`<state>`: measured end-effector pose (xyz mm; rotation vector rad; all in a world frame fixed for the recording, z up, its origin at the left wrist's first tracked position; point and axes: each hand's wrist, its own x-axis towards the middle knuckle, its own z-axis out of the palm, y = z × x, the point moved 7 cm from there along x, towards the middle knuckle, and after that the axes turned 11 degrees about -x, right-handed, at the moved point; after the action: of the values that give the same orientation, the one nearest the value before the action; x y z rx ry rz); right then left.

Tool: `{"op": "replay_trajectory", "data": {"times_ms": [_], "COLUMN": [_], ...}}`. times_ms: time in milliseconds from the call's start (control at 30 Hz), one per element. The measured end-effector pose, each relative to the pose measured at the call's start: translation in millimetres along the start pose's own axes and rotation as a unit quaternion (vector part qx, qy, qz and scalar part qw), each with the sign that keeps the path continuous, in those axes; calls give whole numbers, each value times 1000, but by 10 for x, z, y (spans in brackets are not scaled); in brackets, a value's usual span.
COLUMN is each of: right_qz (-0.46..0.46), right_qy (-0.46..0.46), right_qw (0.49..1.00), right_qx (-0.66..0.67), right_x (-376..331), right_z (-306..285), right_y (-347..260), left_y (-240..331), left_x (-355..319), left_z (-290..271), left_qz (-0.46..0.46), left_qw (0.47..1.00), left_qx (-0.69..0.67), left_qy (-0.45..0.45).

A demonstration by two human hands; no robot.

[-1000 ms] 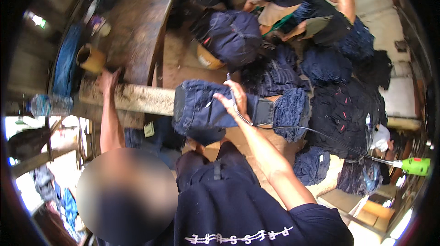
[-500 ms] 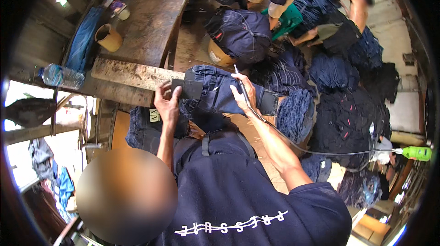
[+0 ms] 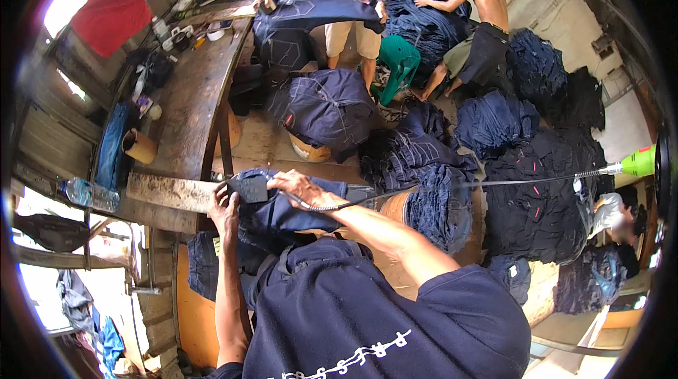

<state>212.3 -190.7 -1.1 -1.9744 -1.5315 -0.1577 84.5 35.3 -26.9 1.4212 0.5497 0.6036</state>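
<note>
Nearest is the person's own dark shirt, with both forearms reaching away from it over a pair of dark jeans (image 3: 282,213) draped across the near end of a wooden board (image 3: 166,192). The left hand (image 3: 226,211) lies on the jeans beside a small black tool (image 3: 248,189), fingers curled against the cloth; whether it pinches the cloth cannot be told. The right hand (image 3: 300,187) is closed around the tool, pressing it on the jeans, and a coiled cord (image 3: 452,185) runs from the tool off to the right toward a green fitting (image 3: 639,162) at the right edge.

Just right of the jeans a folded stack of dark jeans (image 3: 431,206) crowds the board's end, and larger heaps fill the floor to the right, leaving little free room there. To the left, a plastic bottle (image 3: 88,194) lies near the board's left end. Farther off, a long wooden table (image 3: 194,107) stretches away with a bare middle and a cardboard tube (image 3: 138,146) at its left edge. At the far end other people handle more dark cloth.
</note>
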Motion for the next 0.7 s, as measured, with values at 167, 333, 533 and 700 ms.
{"op": "replay_trajectory", "data": {"times_ms": [167, 333, 533, 700], "right_qz": [26, -29, -67, 28], "right_qy": [-48, -48, 162, 139], "right_qw": [998, 998, 984, 984], "right_qx": [-18, 4, 41, 104], "right_x": [-57, -92, -155, -116], "right_z": [93, 54, 42, 93], "right_y": [82, 189, 39, -9], "left_y": [-249, -262, -200, 117], "left_x": [54, 80, 78, 420], "left_z": [-155, -106, 30, 354], "left_qz": [-8, 10, -46, 12], "left_qw": [992, 997, 997, 986], "left_qx": [106, 72, 61, 70], "left_qy": [71, 23, 14, -149]}}
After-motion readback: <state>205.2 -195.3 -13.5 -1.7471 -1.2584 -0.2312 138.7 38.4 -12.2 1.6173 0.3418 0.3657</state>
